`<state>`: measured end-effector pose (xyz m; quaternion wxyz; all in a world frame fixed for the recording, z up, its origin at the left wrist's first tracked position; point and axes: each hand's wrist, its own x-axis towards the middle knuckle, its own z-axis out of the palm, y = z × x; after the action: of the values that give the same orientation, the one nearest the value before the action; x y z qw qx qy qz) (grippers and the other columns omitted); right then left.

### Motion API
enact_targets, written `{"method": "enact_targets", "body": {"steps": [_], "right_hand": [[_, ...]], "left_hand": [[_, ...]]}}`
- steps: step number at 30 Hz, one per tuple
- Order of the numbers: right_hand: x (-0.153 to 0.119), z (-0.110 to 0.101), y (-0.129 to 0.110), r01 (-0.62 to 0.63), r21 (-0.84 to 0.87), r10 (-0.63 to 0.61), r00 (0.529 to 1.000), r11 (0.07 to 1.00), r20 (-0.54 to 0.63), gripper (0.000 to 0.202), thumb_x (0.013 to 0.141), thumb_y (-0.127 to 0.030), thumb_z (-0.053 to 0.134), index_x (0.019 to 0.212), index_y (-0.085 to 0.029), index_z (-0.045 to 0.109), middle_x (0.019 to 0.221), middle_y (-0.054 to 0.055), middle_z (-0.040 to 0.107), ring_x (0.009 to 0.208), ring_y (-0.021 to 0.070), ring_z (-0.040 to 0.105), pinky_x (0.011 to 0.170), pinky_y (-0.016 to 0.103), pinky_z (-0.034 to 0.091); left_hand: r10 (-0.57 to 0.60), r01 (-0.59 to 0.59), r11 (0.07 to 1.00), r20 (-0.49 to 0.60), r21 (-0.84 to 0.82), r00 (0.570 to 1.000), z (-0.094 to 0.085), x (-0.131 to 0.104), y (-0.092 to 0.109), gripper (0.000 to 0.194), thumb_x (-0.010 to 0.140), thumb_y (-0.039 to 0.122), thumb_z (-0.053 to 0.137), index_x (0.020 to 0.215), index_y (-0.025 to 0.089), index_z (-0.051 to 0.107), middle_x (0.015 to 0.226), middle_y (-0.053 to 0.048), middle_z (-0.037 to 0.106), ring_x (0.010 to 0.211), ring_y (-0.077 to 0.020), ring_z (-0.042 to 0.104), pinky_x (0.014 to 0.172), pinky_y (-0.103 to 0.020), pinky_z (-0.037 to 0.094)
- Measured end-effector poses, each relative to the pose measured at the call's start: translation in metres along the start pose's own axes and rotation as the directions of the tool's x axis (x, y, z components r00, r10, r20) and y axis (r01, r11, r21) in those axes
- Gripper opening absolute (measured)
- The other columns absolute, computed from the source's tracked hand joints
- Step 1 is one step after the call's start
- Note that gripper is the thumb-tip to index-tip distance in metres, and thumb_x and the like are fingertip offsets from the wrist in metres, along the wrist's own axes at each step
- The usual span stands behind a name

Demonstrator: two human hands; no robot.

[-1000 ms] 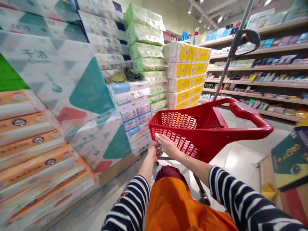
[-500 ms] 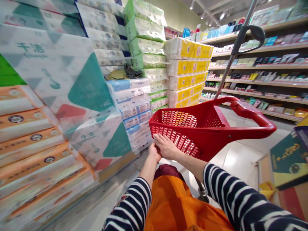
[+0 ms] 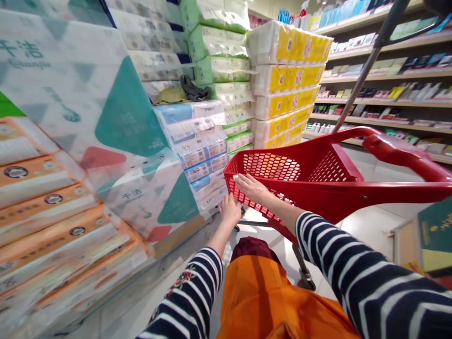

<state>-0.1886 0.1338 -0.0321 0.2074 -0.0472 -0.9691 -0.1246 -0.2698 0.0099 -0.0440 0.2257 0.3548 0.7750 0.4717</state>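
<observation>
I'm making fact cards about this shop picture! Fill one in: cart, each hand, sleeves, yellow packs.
Cart: red, with holes in its sides
Right hand: at the cart's side; something tiny and white by its fingertips, too small to name
Left hand: lower, near the cart's front corner
Sleeves: dark, white-striped
Yellow packs: stacked beyond the cart

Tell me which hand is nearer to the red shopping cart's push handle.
Right. The right hand is at the side of the basket, towards the end opposite the push handle; the left hand is lower and farther, by that end's bottom corner.
</observation>
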Motion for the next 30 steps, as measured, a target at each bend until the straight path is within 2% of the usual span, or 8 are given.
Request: {"method": "enact_targets", "body": {"steps": [1, 3, 6, 11, 16, 19, 26, 30], "right_hand": [[0.000, 0.006, 0.001, -0.005, 0.016, 0.005, 1.000, 1.000, -0.002, 0.044, 0.085, -0.006, 0.041, 0.128, -0.010, 0.048, 0.138, 0.015, 0.043, 0.133, 0.0268, 0.029, 0.109, 0.048, 0.028], [-0.006, 0.022, -0.001, -0.033, 0.057, 0.033, 0.999, 0.998, 0.005, 0.045, 0.084, -0.006, 0.041, 0.129, -0.008, 0.046, 0.136, 0.016, 0.045, 0.133, 0.0251, 0.031, 0.109, 0.045, 0.028], [-0.028, 0.044, -0.015, -0.111, 0.095, 0.105, 0.993, 0.989, 0.059, 0.045, 0.085, -0.007, 0.039, 0.130, -0.009, 0.044, 0.134, 0.016, 0.047, 0.132, 0.0224, 0.033, 0.108, 0.043, 0.031], [-0.064, 0.047, -0.030, -0.141, 0.084, 0.125, 0.978, 0.986, 0.168, 0.039, 0.090, -0.010, 0.035, 0.125, -0.008, 0.050, 0.129, 0.015, 0.052, 0.129, 0.0224, 0.037, 0.106, 0.042, 0.033], [-0.061, 0.001, -0.011, -0.073, -0.002, 0.073, 0.997, 0.997, -0.029, 0.041, 0.089, -0.009, 0.036, 0.129, -0.011, 0.048, 0.138, 0.013, 0.043, 0.135, 0.0259, 0.025, 0.110, 0.048, 0.024], [-0.064, -0.015, -0.001, -0.083, -0.043, 0.082, 0.996, 0.996, -0.032, 0.042, 0.088, -0.008, 0.036, 0.128, -0.009, 0.049, 0.136, 0.014, 0.045, 0.134, 0.0268, 0.027, 0.111, 0.047, 0.025], [-0.122, 0.016, -0.026, -0.215, -0.064, 0.221, 0.969, 0.974, 0.107, 0.046, 0.083, -0.002, 0.034, 0.128, -0.004, 0.046, 0.131, 0.017, 0.050, 0.128, 0.0244, 0.039, 0.105, 0.043, 0.036], [-0.138, 0.011, -0.029, -0.195, -0.030, 0.196, 0.980, 0.980, 0.036, 0.046, 0.085, -0.005, 0.036, 0.130, -0.009, 0.045, 0.132, 0.014, 0.050, 0.130, 0.0224, 0.035, 0.105, 0.043, 0.036]], "left_hand": [[0.049, -0.052, 0.985, 0.023, 0.165, 0.999, -0.001, -0.002, -0.002, 0.054, 0.077, 0.019, 0.047, 0.131, 0.019, 0.042, 0.148, -0.008, 0.029, 0.139, -0.0235, 0.017, 0.110, -0.045, 0.018], [0.147, -0.189, 0.840, 0.121, 0.509, 0.982, 0.000, -0.008, -0.007, 0.065, 0.075, 0.014, 0.045, 0.138, 0.017, 0.030, 0.152, -0.009, 0.019, 0.140, -0.0238, 0.009, 0.112, -0.050, 0.010], [0.177, -0.297, 0.645, 0.240, 0.704, 0.955, 0.006, -0.016, -0.011, 0.066, 0.077, 0.013, 0.039, 0.142, 0.013, 0.023, 0.152, -0.011, 0.014, 0.140, -0.0250, 0.009, 0.111, -0.054, 0.010], [0.162, -0.329, 0.571, 0.290, 0.752, 0.943, 0.012, -0.023, -0.015, 0.065, 0.077, 0.014, 0.039, 0.141, 0.009, 0.025, 0.152, -0.014, 0.015, 0.140, -0.0264, 0.010, 0.110, -0.054, 0.010], [0.208, -0.337, 0.551, 0.266, 0.763, 0.941, 0.013, -0.028, -0.006, 0.066, 0.075, 0.013, 0.039, 0.140, 0.005, 0.027, 0.151, -0.015, 0.015, 0.140, -0.0271, 0.010, 0.111, -0.053, 0.010], [0.233, -0.370, 0.541, 0.288, 0.755, 0.929, 0.021, -0.034, 0.007, 0.069, 0.074, 0.012, 0.039, 0.141, 0.005, 0.024, 0.151, -0.015, 0.014, 0.140, -0.0264, 0.008, 0.111, -0.054, 0.010], [0.314, -0.473, 0.452, 0.362, 0.756, 0.878, 0.042, -0.048, 0.017, 0.065, 0.079, 0.016, 0.035, 0.142, 0.008, 0.023, 0.152, -0.012, 0.014, 0.140, -0.0249, 0.010, 0.111, -0.053, 0.012], [0.323, -0.490, 0.391, 0.382, 0.779, 0.866, 0.048, -0.052, 0.017, 0.063, 0.080, 0.018, 0.035, 0.142, 0.009, 0.023, 0.152, -0.011, 0.015, 0.139, -0.0251, 0.012, 0.110, -0.054, 0.013]]}}
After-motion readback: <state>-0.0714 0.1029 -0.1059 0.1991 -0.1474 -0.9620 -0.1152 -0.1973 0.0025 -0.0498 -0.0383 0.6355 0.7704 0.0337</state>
